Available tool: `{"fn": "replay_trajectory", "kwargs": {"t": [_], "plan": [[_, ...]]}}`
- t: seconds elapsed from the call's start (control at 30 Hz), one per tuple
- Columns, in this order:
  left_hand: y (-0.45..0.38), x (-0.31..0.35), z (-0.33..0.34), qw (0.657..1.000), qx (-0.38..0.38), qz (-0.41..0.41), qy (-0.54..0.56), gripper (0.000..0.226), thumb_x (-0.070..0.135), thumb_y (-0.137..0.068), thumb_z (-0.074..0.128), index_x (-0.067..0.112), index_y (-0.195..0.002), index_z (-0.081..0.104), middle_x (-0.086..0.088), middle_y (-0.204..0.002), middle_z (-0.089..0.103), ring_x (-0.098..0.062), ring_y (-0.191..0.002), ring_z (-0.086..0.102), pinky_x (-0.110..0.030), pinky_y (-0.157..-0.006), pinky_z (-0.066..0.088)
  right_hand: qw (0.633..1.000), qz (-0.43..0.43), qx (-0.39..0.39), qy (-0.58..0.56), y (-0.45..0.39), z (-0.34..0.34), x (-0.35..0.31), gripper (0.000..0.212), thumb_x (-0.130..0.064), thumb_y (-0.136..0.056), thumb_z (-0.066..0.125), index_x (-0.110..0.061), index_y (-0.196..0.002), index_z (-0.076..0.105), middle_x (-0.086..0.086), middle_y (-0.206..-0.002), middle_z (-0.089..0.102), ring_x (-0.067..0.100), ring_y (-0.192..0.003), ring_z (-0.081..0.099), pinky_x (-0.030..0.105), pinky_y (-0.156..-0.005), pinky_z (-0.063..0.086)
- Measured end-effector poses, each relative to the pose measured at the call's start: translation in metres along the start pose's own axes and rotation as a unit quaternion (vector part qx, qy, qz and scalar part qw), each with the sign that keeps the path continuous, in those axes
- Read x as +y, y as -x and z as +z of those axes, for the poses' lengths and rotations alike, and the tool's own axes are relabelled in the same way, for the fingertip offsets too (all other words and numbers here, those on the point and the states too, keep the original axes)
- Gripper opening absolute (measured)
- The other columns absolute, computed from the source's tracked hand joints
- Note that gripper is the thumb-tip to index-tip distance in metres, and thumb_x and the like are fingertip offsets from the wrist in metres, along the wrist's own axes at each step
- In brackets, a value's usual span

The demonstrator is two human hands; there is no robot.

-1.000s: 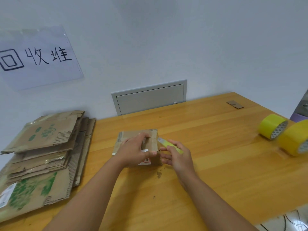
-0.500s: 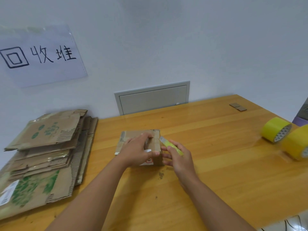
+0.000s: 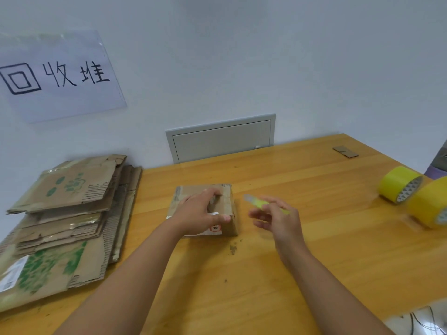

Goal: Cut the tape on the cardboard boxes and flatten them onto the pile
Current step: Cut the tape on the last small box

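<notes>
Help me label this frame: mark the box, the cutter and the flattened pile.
box (image 3: pixel 229 201): head view, top face right of the left hand.
cutter (image 3: pixel 260 203): head view, yellow body.
flattened pile (image 3: pixel 72 187): head view, top sheet.

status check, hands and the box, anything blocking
Left hand grips small cardboard box on table. Right hand holds yellow cutter clear of the box. Box not flattened. Path to pile open.
</notes>
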State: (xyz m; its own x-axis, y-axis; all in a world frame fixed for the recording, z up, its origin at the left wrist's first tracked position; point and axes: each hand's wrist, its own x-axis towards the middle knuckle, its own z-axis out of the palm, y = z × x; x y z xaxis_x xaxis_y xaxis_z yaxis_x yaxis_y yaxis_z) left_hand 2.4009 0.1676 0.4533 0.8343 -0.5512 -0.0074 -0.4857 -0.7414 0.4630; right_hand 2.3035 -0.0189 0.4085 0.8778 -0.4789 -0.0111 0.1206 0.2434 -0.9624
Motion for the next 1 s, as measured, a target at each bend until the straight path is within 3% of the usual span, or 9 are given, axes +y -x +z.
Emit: {"fn": "replay_trajectory", "kwargs": {"t": [0.1,0.23,0.33,0.43,0.5,0.57,0.7,0.83,1.0], "plan": [[0.000,0.000,-0.003,1.000,-0.015,0.010,0.011,0.069,0.059,-0.079,0.071,0.035,-0.137,0.042,0.008,-0.126,0.055,-0.020,-0.115,0.051,-0.046,-0.106,0.036,0.997,-0.064,-0.023,0.047,-0.022,0.015,-0.007,0.033,-0.017,-0.102,0.049,-0.043,-0.116,0.062,0.005,-0.092,0.077,0.017,-0.083,0.074,0.029,-0.071,0.060],[0.001,-0.001,-0.008,0.998,-0.041,0.028,0.028,0.067,0.054,-0.078,0.075,0.035,-0.134,0.045,0.010,-0.123,0.057,-0.013,-0.110,0.055,-0.042,-0.106,0.038,0.961,-0.125,-0.105,0.224,-0.057,0.038,-0.003,0.024,-0.030,-0.097,0.062,-0.030,-0.120,0.064,-0.011,-0.119,0.069,0.005,-0.114,0.061,0.024,-0.098,0.047],[0.000,-0.001,-0.009,0.998,-0.047,0.042,0.025,0.062,0.052,-0.078,0.077,0.037,-0.129,0.046,0.015,-0.114,0.055,-0.012,-0.105,0.054,-0.041,-0.101,0.041,0.940,-0.108,-0.145,0.289,-0.072,0.044,0.007,0.036,-0.026,-0.093,0.066,-0.027,-0.128,0.058,-0.014,-0.118,0.067,0.007,-0.112,0.060,0.021,-0.094,0.046],[-0.001,-0.003,-0.010,0.997,-0.030,0.048,0.049,0.052,0.046,-0.076,0.081,0.047,-0.112,0.043,0.023,-0.101,0.054,0.004,-0.093,0.051,-0.034,-0.088,0.041,0.938,-0.122,-0.134,0.297,-0.078,0.042,0.015,0.036,-0.026,-0.093,0.067,-0.024,-0.128,0.059,-0.029,-0.109,0.061,0.001,-0.110,0.056,0.002,-0.084,0.037],[0.001,-0.004,-0.009,0.997,-0.019,0.054,0.052,0.050,0.044,-0.076,0.081,0.051,-0.103,0.040,0.025,-0.096,0.053,0.017,-0.089,0.047,-0.030,-0.083,0.035,0.940,-0.120,-0.134,0.290,-0.079,0.040,0.015,0.036,-0.027,-0.093,0.068,-0.024,-0.128,0.059,-0.032,-0.107,0.060,0.001,-0.113,0.055,0.007,-0.088,0.039],[0.004,-0.004,-0.007,0.997,-0.024,0.062,0.035,0.050,0.048,-0.078,0.078,0.055,-0.109,0.039,0.025,-0.106,0.053,0.022,-0.097,0.040,-0.029,-0.091,0.032,0.940,-0.115,-0.141,0.290,-0.078,0.041,0.014,0.036,-0.027,-0.093,0.067,-0.026,-0.128,0.058,-0.023,-0.111,0.065,0.005,-0.117,0.057,0.017,-0.092,0.042],[0.002,-0.006,-0.009,0.996,-0.017,0.062,0.067,0.046,0.053,-0.093,0.054,0.035,-0.136,0.052,0.016,-0.145,0.042,0.000,-0.129,0.034,-0.032,-0.112,0.027,0.938,-0.097,-0.159,0.292,-0.075,0.037,0.010,0.039,-0.027,-0.095,0.065,-0.026,-0.132,0.054,-0.013,-0.122,0.066,0.008,-0.116,0.060,0.025,-0.096,0.048],[-0.010,-0.004,-0.004,0.998,0.041,0.030,0.029,0.038,0.032,-0.104,0.045,0.025,-0.141,0.051,0.007,-0.141,0.050,-0.011,-0.131,0.040,-0.029,-0.109,0.030,0.952,-0.030,-0.202,0.228,-0.070,0.032,0.001,0.056,-0.016,-0.094,0.066,-0.022,-0.144,0.041,-0.010,-0.142,0.053,0.007,-0.122,0.056,0.034,-0.101,0.050],[-0.026,-0.005,0.000,0.997,0.026,-0.001,-0.072,0.052,0.032,-0.097,0.053,0.030,-0.147,0.041,0.006,-0.148,0.039,-0.019,-0.136,0.031,-0.036,-0.113,0.027,0.928,-0.007,-0.246,0.280,-0.063,0.033,0.000,0.082,-0.020,-0.091,0.070,-0.024,-0.155,0.018,-0.017,-0.150,0.035,0.009,-0.126,0.045,0.033,-0.100,0.048]]}}
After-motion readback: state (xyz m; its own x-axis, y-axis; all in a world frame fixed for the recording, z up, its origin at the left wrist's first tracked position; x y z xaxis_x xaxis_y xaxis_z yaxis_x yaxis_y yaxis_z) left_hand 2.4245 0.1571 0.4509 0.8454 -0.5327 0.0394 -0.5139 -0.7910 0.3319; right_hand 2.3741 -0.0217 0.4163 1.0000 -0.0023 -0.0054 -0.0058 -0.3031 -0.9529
